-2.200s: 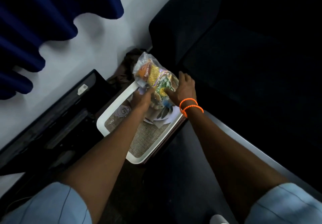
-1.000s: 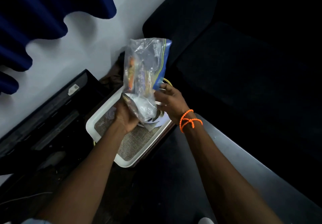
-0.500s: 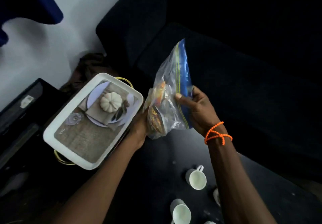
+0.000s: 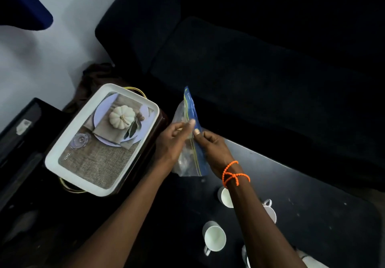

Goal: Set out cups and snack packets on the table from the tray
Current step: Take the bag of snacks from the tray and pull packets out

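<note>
A clear zip bag (image 4: 188, 157) with a blue strip along its mouth holds the snack packets, mostly hidden by my fingers. My left hand (image 4: 171, 140) and my right hand (image 4: 210, 149) pinch the blue strip from either side, keeping the bag upright above the far corner of the black table (image 4: 312, 205). The white tray (image 4: 62, 155) with a pumpkin picture printed inside sits to the left with nothing loose in it. White cups stand on the table: one (image 4: 214, 238) near me, one (image 4: 226, 198) under my right wrist, a third (image 4: 270, 213) partly hidden behind my forearm.
A dark sofa (image 4: 250, 69) runs along the far side of the table. A black unit (image 4: 25, 134) stands left of the tray against the white wall. A blue curtain (image 4: 20, 3) hangs at the top left. Another white item (image 4: 246, 257) shows at the bottom edge.
The bag was lifted off the tray and carried right, over the table corner. Both hands shifted from holding its body to pinching the blue zip edge. The view swung right, revealing the cups.
</note>
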Motion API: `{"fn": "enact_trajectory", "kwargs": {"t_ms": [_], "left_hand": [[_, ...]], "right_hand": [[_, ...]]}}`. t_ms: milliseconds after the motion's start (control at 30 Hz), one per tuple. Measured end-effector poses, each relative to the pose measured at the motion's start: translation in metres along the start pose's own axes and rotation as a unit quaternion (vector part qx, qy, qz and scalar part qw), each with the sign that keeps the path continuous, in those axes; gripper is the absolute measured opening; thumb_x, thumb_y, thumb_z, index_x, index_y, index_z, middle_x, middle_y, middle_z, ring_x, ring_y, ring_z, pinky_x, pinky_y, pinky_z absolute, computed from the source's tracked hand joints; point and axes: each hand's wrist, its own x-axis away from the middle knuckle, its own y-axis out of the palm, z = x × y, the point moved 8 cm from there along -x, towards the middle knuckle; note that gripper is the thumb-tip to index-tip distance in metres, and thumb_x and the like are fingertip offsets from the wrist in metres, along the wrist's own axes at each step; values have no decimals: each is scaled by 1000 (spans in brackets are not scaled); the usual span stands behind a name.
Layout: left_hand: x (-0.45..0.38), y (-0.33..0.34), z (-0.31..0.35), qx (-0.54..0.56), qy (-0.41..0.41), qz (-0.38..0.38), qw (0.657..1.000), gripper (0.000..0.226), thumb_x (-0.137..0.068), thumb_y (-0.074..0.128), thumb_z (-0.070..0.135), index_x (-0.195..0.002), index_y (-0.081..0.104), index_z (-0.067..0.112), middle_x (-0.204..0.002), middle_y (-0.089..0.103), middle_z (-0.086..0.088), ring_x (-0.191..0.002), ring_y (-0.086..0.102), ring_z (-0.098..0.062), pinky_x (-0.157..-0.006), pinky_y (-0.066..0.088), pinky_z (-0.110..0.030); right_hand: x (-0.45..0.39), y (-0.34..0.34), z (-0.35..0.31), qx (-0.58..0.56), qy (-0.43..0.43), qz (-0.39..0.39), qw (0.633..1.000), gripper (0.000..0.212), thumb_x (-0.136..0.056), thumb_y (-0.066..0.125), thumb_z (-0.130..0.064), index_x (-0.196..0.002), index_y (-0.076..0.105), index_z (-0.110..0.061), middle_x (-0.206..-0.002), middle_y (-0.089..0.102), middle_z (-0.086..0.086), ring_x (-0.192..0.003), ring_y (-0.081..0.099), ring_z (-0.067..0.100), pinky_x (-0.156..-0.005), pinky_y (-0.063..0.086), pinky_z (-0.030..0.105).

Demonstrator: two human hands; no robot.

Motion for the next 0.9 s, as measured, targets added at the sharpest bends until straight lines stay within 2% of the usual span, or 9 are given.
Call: {"fn": "enact_trajectory", "kwargs": {"t_ms": [100, 200, 367, 433, 500, 600, 700, 767, 900], "left_hand": [[0, 3, 9, -32, 24, 24, 999, 53, -74, 77, 69, -111, 74, 31, -95, 77, 6, -90, 75, -9, -83, 63, -36], [-5, -5, 14, 2, 36, 48, 998, 11, -89, 71, 38, -90, 78, 29, -74, 75, 6, -69, 71, -8, -76, 65, -40], [-2, 2, 26, 12, 26, -22, 999, 48, -73, 75, 72, -85, 78, 26, -78, 79, 5, -69, 75, -8, -62, 63, -24], [-2, 7, 29, -8, 27, -38, 999, 37, -77, 81, 59, -86, 79, 23, -79, 80, 0, -70, 77, -11, -59, 61, -22], [-5, 4, 29, 1, 21, -30, 999, 16, -88, 79, 35, -78, 79, 23, -74, 79, 2, -65, 75, -11, -57, 58, -23], [-15, -20, 22, -14, 1, 39, 999, 19, -91, 70, 23, -74, 77, 25, -77, 79, 2, -74, 76, -16, -70, 63, -36], [-15, -46, 24, 21, 7, 117, 993, 22, -80, 63, 36, -67, 74, 23, -84, 77, -9, -77, 73, -25, -75, 62, -47], [-10, -50, 33, 9, 59, 134, 989, 27, -78, 62, 40, -63, 68, 18, -69, 71, 0, -59, 68, -11, -61, 57, -37], [6, -24, 41, -61, 142, 61, 986, 26, -87, 66, 42, -70, 66, 22, -54, 62, 7, -50, 59, -4, -55, 52, -29]], "right_hand": [[1, 1, 0, -1, 19, -29, 999, 26, -97, 61, -37, -94, 67, -11, -83, 66, 9, -69, 64, 16, -55, 49, 21], [1, -8, -7, 10, 11, -20, 1000, 34, -94, 66, -36, -68, 59, -16, -76, 63, 9, -70, 64, 17, -60, 53, 22], [1, -8, -12, 45, -16, -38, 998, 45, -91, 71, -28, -55, 48, -17, -59, 51, 4, -60, 56, 13, -57, 45, 19], [2, -6, -13, 53, -24, -46, 997, 44, -91, 72, -23, -55, 49, -13, -57, 49, 3, -59, 56, 11, -56, 45, 16], [3, -12, -13, 27, -17, -31, 999, 40, -90, 72, -23, -67, 56, 5, -71, 54, 15, -73, 57, 23, -67, 50, 28], [6, -44, -10, 3, -19, 75, 997, 44, -89, 70, -14, -77, 52, 24, -75, 51, 36, -80, 49, 28, -72, 41, 42], [23, -90, -16, 183, -39, 269, 945, 30, -80, 69, -13, -69, 57, 13, -67, 57, 29, -62, 48, 22, -62, 44, 39], [44, -102, -34, 295, -70, 366, 880, 16, -72, 74, -15, -75, 63, -3, -80, 61, 11, -67, 56, 21, -65, 51, 38], [73, -48, -83, 325, -326, 348, 817, 25, -74, 70, -4, -96, 66, -14, -99, 56, 4, -80, 60, 19, -71, 50, 26]]}}
